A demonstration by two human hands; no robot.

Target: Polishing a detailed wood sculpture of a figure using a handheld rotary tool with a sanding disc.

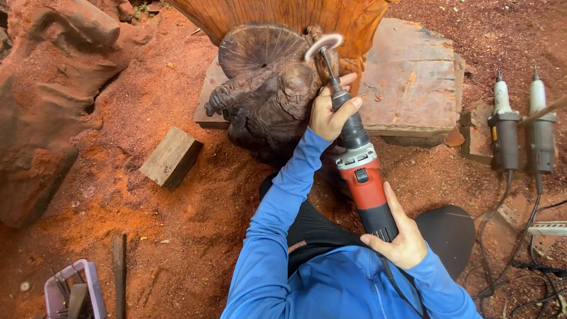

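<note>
Red sawdust covers the ground (177,224) across the whole frame. At the left edge lies a large reddish root mass (47,106). At top centre a pale orange trunk piece (283,15) stands behind a flat reddish slab (413,82), and in front of these, in the upper middle, sits the dark carved wood figure (266,88) with a ribbed round cap.

Running from the lower centre up to the carving is the red and black rotary grinder (363,177). Its thin shaft ends in a blurred spinning disc (323,46) that meets the upper right edge of the carving.

The right hand (401,236), low and right of centre, is closed around the black rear grip of the grinder, fingers wrapped over it. The left hand (331,112), just above the frame's centre, is curled tight around the narrow black neck of the tool, thumb along the side, with its knuckles against the carving.

Left of centre a small wood block (171,156) lies in the dust. At the right edge two grey grinders (520,130) lie side by side, cords trailing down. In the lower left corner stands a pale purple tool tray (94,289).
</note>
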